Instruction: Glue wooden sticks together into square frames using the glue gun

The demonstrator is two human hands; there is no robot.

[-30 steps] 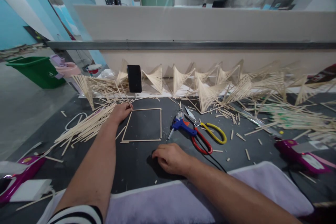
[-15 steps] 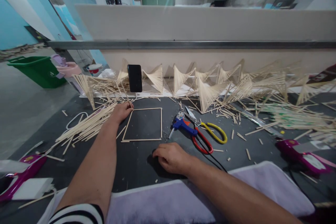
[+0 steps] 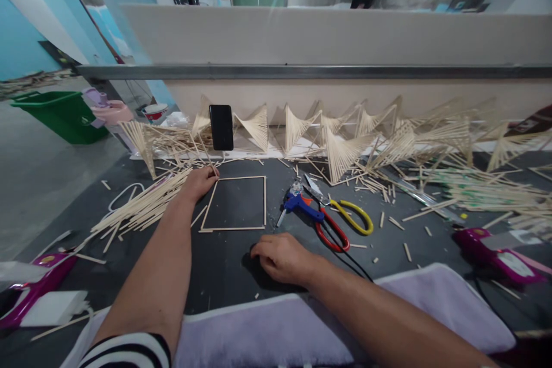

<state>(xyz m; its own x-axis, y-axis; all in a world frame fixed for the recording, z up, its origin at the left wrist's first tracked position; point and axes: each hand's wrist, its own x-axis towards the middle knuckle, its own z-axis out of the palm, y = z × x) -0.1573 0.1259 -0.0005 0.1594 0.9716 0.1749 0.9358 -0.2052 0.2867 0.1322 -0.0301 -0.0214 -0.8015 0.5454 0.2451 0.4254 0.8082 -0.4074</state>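
Dark worktop [image 3: 224, 276] carries a flat square stick frame [image 3: 233, 230]. Left hand [image 3: 199, 182]: fingers curled onto the frame's far-left corner, where a thin tilted stick [image 3: 206, 155] meets it; whether they pinch that stick cannot be told. Right hand [image 3: 282, 257]: fingers loosely bent, released, resting just beyond the frame's near-right corner. Loose sticks [image 3: 142, 207] crowd the frame's left; glue gun [image 3: 302, 206] and scissors [image 3: 340, 224] lie to its right. Bare worktop borders its near edge.

One head-worn camera looks forward and down, near the worktable [image 3: 224, 276].
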